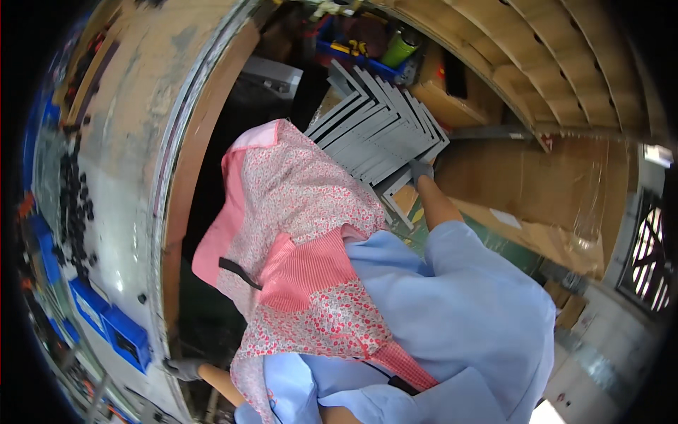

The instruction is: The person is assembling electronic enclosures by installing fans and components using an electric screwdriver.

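Observation:
My right hand [421,170], in a grey glove, reaches down to the right end of a stack of flat grey L-shaped metal pieces [381,141]. Its fingers are closed at the edge of one grey metal piece [393,185], and the fingertips are partly hidden. At the lower left, my left hand [185,369], also gloved in grey, is against the edge of the worktable [169,311]. How its fingers are bent is too small and dark to make out. My floral apron [304,184] and light blue sleeves fill the middle.
Blue bins [127,338] and scattered small black parts [74,205] lie on the worktable at left. Beyond the stack stands a blue crate [325,35] with a green bottle [401,48]. Cardboard boxes [530,184] and a compartmented cardboard rack [544,49] bound the right side.

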